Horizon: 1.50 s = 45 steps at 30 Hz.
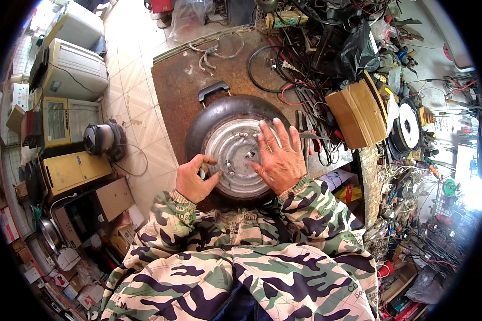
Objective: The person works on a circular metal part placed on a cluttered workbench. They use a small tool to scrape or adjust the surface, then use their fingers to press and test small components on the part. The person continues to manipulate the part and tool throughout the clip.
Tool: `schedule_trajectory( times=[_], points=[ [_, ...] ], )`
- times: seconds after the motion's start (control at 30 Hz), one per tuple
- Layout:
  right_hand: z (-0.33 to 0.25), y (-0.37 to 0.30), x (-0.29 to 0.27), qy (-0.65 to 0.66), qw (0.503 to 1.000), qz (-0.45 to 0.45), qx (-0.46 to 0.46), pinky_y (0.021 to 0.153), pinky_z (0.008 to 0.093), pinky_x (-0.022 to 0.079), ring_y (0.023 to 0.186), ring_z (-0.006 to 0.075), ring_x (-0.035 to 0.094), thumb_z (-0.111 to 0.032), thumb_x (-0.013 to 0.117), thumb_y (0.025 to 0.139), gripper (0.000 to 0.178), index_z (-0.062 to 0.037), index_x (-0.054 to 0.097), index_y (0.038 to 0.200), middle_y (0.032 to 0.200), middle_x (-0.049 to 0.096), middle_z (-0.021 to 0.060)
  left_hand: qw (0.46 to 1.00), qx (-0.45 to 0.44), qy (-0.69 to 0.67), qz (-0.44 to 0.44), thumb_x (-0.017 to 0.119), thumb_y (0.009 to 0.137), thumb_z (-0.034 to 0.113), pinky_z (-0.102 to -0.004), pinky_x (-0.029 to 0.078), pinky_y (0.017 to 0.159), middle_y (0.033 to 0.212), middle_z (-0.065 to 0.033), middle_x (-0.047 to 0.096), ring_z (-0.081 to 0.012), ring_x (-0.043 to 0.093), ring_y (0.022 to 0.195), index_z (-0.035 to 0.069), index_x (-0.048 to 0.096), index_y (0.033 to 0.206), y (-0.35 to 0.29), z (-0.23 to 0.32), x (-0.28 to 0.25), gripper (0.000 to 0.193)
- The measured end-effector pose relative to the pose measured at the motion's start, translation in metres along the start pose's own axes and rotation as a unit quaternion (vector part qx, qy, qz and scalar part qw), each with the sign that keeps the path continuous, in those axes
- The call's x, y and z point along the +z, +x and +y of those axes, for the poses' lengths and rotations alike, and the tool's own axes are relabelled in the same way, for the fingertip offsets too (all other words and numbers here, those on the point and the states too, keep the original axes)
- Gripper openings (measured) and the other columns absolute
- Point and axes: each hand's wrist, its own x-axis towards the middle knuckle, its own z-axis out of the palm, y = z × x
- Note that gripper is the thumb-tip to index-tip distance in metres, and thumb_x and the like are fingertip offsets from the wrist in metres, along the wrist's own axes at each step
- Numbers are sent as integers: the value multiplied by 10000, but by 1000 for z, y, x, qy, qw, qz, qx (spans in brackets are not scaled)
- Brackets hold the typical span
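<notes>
A round black electric pan (199,125) lies upside down on the brown worktable, its black side handle (214,90) pointing to the far side. Its bare metal underside (219,142) faces up, with ring-shaped ridges and several small metal terminals. My right hand (277,160) rests spread over the right part of this underside, fingers stretched out and holding nothing. At the pan's near left edge, my left hand (195,177) is curled, thumb and forefinger close together. Something small and roundish shows inside its fingers, too small to name.
Pliers and other hand tools (310,136) lie right of the pan, beside a cardboard box (357,115). Tangled black cables (278,69) and a pale looped cord (214,52) lie beyond it. Old appliances (75,69) line the left side, across the tiled floor (136,96).
</notes>
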Motion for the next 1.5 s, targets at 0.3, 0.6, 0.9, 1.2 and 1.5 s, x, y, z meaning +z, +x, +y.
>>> schedule_trajectory(
  times=[0.3, 0.6, 0.9, 1.2, 1.5],
  points=[
    [5, 3, 3, 70, 997, 12, 13, 1284, 609, 246, 1566, 387, 375, -483, 809, 889, 732, 44, 686, 1381, 1624, 512, 161, 1000, 10, -6, -2, 912, 795, 122, -305, 506, 622, 672, -49, 596, -147, 605, 626, 50, 731, 1029, 1, -2, 1, 306],
    [7, 17, -17, -108, 992, -47, -54, 1313, 621, 207, 1594, 362, 340, -478, 860, 845, 717, 18, 716, 1343, 1645, 486, 160, 1000, 8, -14, 4, 919, 789, 123, -304, 502, 621, 683, -43, 599, -142, 604, 628, 53, 728, 1043, 1, -3, -1, 325],
    [9, -7, -14, 62, 997, 44, 27, 1282, 650, 193, 1601, 418, 306, -552, 802, 905, 751, -126, 642, 1503, 1733, 365, 184, 1000, -8, -14, -11, 911, 791, 127, -310, 507, 621, 695, -44, 604, -144, 608, 628, 48, 726, 1036, 1, -3, -1, 317],
    [5, -7, 5, 117, 992, 23, 45, 1280, 627, 200, 1591, 447, 308, -630, 720, 945, 795, -92, 626, 1522, 1733, 355, 202, 1000, 17, -15, 2, 905, 782, 131, -310, 507, 621, 684, -46, 596, -157, 620, 630, 42, 712, 1027, 0, -6, 0, 324],
    [11, 10, -13, -22, 999, -8, -41, 1303, 643, 181, 1603, 392, 314, -623, 732, 935, 766, -15, 712, 1400, 1670, 462, 167, 1000, 8, -2, -2, 916, 793, 135, -305, 509, 623, 693, -50, 622, -147, 621, 633, 49, 722, 1027, 2, -4, 1, 316]
  ],
)
